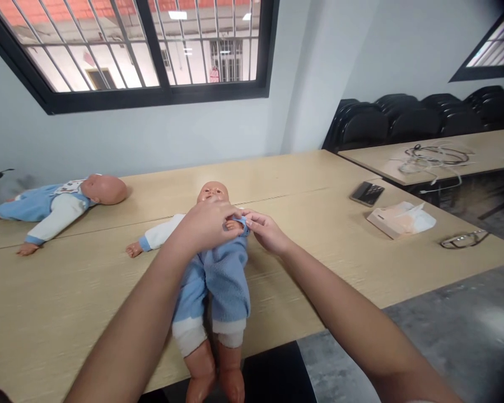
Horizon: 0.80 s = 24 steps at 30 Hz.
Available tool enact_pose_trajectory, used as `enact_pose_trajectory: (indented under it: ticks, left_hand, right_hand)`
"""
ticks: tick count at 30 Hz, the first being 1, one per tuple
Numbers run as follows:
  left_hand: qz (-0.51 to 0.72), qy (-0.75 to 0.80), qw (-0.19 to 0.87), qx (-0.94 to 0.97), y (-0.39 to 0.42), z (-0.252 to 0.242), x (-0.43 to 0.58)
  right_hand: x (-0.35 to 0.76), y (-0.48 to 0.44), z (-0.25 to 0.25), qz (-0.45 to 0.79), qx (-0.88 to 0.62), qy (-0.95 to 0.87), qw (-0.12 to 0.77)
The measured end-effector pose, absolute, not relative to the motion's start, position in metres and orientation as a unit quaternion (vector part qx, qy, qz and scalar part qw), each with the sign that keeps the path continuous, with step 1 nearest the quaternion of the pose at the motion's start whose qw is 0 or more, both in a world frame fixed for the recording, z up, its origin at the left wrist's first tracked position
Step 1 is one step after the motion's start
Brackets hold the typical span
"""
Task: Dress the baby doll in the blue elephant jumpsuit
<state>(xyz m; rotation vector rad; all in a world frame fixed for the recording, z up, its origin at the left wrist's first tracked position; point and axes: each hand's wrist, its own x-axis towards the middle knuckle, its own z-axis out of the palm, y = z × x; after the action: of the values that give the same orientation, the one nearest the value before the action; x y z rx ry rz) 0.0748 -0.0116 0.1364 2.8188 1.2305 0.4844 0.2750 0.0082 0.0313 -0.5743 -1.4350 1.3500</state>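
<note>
A baby doll (227, 274) in blue trousers and a white-sleeved top lies on its back, its feet hanging past the table's near edge. Across its chest reaches my left hand (208, 224), fingers closed at the blue sleeve cuff (244, 223) around the doll's small hand (233, 225). My right hand (266, 228) pinches the same cuff from the other side between thumb and fingers. The doll's other arm (157, 236) stretches out sideways on the table. My left hand and wrist hide most of its chest.
A second dressed doll (59, 204) lies at the far left. On the right of the table (302, 268) are a phone (367, 193), a tissue box (388, 223) and glasses (462, 239). Coiled cables (437, 157) rest on another table; stacked black chairs (365, 124) stand behind it.
</note>
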Motion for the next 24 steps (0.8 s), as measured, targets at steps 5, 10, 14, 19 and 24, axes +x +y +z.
enact_pose_trajectory:
  ticks: [5, 10, 14, 19, 24]
  left_hand:
    - [0.118, 0.421, 0.004, 0.899, -0.008, 0.125, 0.077]
    - [0.189, 0.461, 0.039, 0.866, -0.003, 0.121, 0.073]
    - [0.179, 0.448, 0.035, 0.875, 0.000, 0.122, 0.069]
    - [0.105, 0.455, 0.016, 0.884, -0.002, 0.116, 0.070]
    - [0.057, 0.449, -0.001, 0.892, -0.002, 0.111, 0.073]
  right_hand:
    - [0.271, 0.008, 0.029, 0.562, -0.246, -0.580, 0.536]
    - [0.267, 0.015, 0.021, 0.555, -0.281, -0.528, 0.578]
    - [0.267, 0.019, 0.017, 0.581, -0.303, -0.485, 0.578]
    - [0.270, 0.022, 0.014, 0.602, -0.318, -0.463, 0.568]
    - [0.278, 0.027, 0.012, 0.621, -0.309, -0.471, 0.545]
